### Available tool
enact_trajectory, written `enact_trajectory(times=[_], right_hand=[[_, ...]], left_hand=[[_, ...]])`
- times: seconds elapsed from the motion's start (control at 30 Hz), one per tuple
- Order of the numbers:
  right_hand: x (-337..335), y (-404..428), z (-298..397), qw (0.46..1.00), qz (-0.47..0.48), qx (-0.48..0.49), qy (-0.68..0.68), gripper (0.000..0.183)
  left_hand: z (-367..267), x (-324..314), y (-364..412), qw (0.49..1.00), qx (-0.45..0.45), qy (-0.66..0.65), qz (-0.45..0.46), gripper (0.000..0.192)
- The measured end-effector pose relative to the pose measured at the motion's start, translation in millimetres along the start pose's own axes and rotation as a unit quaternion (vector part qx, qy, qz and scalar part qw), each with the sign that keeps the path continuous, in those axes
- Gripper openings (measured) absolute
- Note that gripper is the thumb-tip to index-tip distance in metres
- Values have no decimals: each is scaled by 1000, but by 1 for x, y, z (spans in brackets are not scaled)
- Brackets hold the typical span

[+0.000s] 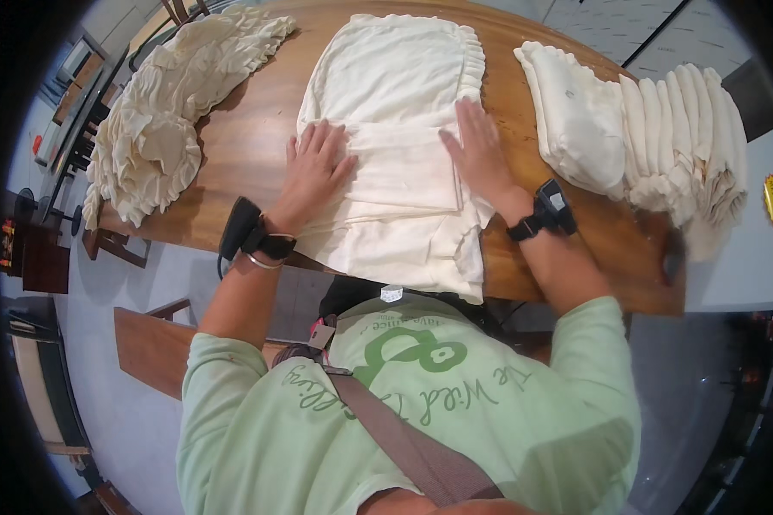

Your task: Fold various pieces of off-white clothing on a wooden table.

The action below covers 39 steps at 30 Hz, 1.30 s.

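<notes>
A cream cloth piece [396, 71] with a gathered edge lies before me, its near part folded into flat layers [399, 167]. My left hand [317, 158] rests palm down, fingers spread, on the left side of the folded layers. On the right side, my right hand [480, 151] lies flat, its fingertips at the gathered edge. Neither hand grips the fabric. The near end of the cloth [419, 254] reaches over the table's front edge towards my body.
The cloth lies on a wooden table [245, 141]. At left is a loose heap of gathered cream fabric [167, 109]. At right lie a folded cream bundle [573, 116] and a row of several folded pieces [676, 122]. A wooden bench [151, 347] stands below left.
</notes>
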State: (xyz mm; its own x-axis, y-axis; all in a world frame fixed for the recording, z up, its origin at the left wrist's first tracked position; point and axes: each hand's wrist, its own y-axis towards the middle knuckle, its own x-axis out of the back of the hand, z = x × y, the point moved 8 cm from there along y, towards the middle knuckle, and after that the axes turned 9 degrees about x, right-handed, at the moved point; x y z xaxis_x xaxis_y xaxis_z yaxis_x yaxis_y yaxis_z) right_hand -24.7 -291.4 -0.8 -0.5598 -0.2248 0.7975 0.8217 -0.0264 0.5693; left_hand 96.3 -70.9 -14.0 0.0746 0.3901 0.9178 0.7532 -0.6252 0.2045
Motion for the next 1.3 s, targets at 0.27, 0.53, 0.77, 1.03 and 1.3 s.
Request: enact_trajectory(times=[0.27,0.53,0.77,1.03,1.3], right_hand=[[-9,-18,-20,995,75,-12,-72,70],[8,-34,-37,991,84,-17,-107,70],[0,-42,-51,982,59,-117,138,65],[28,-66,-10,993,77,20,-89,62],[51,-68,-4,996,42,21,-81,63]], left_hand=[[-42,-6,2,993,-66,94,-13,52],[-35,-7,2,991,-89,92,-24,51],[-45,12,-5,989,-102,47,-99,53],[-109,0,-73,964,-259,31,50,56],[-107,4,-72,967,-241,-15,85,59]])
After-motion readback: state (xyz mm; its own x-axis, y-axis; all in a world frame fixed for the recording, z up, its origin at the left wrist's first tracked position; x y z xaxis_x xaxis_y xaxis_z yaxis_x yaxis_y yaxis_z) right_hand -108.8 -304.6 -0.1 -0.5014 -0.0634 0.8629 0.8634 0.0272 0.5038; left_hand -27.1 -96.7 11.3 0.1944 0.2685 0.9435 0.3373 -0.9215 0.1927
